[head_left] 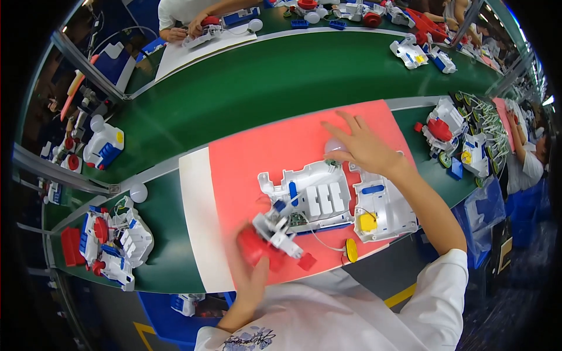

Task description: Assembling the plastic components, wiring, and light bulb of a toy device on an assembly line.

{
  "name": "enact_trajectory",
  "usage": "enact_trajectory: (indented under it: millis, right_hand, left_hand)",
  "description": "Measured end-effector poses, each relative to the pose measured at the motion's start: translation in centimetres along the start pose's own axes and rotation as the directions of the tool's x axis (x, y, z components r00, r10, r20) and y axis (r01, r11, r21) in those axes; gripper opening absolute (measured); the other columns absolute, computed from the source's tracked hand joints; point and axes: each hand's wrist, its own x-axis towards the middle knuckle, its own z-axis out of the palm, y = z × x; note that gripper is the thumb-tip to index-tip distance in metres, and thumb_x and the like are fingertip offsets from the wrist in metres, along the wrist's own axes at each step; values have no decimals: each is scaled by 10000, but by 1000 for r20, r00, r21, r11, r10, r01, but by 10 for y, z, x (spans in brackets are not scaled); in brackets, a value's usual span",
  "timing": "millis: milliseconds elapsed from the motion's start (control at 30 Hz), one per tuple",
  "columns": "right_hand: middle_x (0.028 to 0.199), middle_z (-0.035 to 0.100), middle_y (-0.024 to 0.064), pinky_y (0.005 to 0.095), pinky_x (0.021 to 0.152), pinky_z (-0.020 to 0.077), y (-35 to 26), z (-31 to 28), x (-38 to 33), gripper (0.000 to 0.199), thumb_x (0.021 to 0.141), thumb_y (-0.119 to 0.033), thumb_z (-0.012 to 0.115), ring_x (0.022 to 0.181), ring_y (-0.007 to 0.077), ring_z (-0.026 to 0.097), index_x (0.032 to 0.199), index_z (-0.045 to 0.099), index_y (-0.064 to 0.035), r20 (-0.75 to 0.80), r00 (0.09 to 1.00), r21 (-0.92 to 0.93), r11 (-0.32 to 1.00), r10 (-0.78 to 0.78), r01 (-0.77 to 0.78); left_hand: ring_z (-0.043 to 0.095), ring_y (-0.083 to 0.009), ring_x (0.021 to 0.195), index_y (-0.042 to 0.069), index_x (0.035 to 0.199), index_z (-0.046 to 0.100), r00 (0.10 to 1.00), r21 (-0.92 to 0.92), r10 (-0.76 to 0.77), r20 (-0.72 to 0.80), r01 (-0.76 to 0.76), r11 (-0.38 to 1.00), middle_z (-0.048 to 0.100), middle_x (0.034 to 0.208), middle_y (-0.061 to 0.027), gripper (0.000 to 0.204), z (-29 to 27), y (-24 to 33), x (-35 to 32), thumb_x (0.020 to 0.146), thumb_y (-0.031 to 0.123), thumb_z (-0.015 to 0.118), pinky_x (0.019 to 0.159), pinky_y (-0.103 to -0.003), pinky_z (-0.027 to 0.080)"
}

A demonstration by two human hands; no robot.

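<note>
My left hand (252, 285) is wrapped round a red plastic part (253, 245), blurred by motion. A white mechanism piece (275, 225) and a small red block (306, 261) sit right beside that part. My right hand (366, 143) has its fingers spread, with a pale ball (335, 146) between thumb and forefinger; whether it grips the ball is unclear. Below it lies an open white housing shell (281, 181) with white compartments, wires and a circuit board. Next to this is a second shell half (389, 205) with a yellow piece (367, 222). A yellow disc (351, 250) hangs on a wire.
Under the work lies a pink mat (234, 169) on a white board (196, 216). Partly assembled units stand left (117, 240) and right (448, 131), the right one by a wire bundle (489, 128). Beyond runs a green conveyor belt (263, 82), with co-workers' hands (196, 29) across it.
</note>
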Motion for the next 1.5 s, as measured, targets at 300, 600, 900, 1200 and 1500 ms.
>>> enact_trajectory:
  millis: [300,600,900,1200,1500]
  right_hand:
    - [1497,381,222,453,1112,369,-111,-33,-15,1277,585,-417,944,1368,384,407,1558,204,-49,90,921,646,726,-379,236]
    - [1184,580,186,416,977,464,-121,7,-11,901,550,-357,909,1159,369,545,1296,527,-24,-144,988,481,868,-59,122]
    - [1227,611,207,426,1024,445,-123,4,-17,890,646,-370,877,1185,321,588,1352,460,-22,6,994,685,724,108,-83]
    - [1193,624,180,360,956,491,-125,8,-23,842,698,-330,871,1086,233,625,1354,460,-1,-1,980,785,607,198,-122]
    - [1149,639,173,364,921,511,-123,13,-22,774,771,-313,821,1059,256,649,1354,426,7,-19,994,821,569,106,-45]
  left_hand:
    - [557,-218,995,47,1360,457,947,11,-169,274,172,985,567,1105,-150,423,3,13,108,999,268,471,923,-323,435]
    - [567,-236,1048,-3,1218,542,990,23,-105,96,104,994,586,1155,-165,439,4,-17,110,1028,375,427,921,-345,450]
    - [629,-310,607,-103,1479,97,908,-45,-260,330,290,956,620,693,-179,754,67,-15,-18,914,49,573,589,-426,483]
    - [614,-367,515,-133,1487,8,992,82,-126,-4,126,989,577,571,-159,866,73,-20,-15,915,100,616,489,-447,468]
    - [646,-451,588,-215,1298,310,998,328,-52,36,38,944,609,607,-252,645,84,-25,14,883,161,631,523,-498,528]
